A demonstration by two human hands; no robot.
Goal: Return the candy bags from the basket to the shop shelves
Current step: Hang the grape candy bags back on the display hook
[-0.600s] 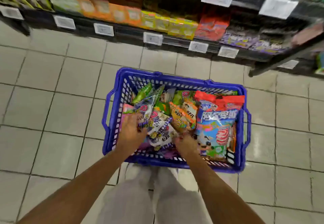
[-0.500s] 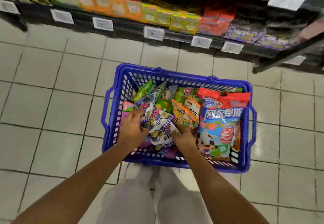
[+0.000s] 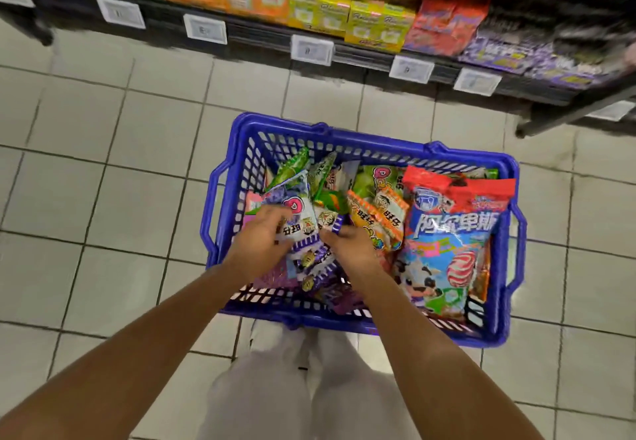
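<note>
A blue plastic basket (image 3: 344, 140) stands on the tiled floor in front of me, filled with several candy bags. Both hands are inside it. My left hand (image 3: 256, 245) grips a purple and white candy bag (image 3: 299, 219) at its left edge. My right hand (image 3: 351, 250) is closed on the purple bags just right of it, fingers curled under them. Orange bags (image 3: 377, 219) lie in the middle. A large blue and red lollipop bag (image 3: 447, 243) fills the basket's right side. Green bags (image 3: 289, 169) lean at the far left.
A low dark shelf (image 3: 261, 31) runs across the top, stocked with orange, yellow, red and purple packets behind white price tags (image 3: 311, 50). Pale floor tiles (image 3: 103, 198) surround the basket. My light trousers (image 3: 303, 391) are at the bottom, right behind the basket.
Both hands have pushed a little further into the purple bags and closed on them. The camera has tilted down, so the basket sits lower in view.
</note>
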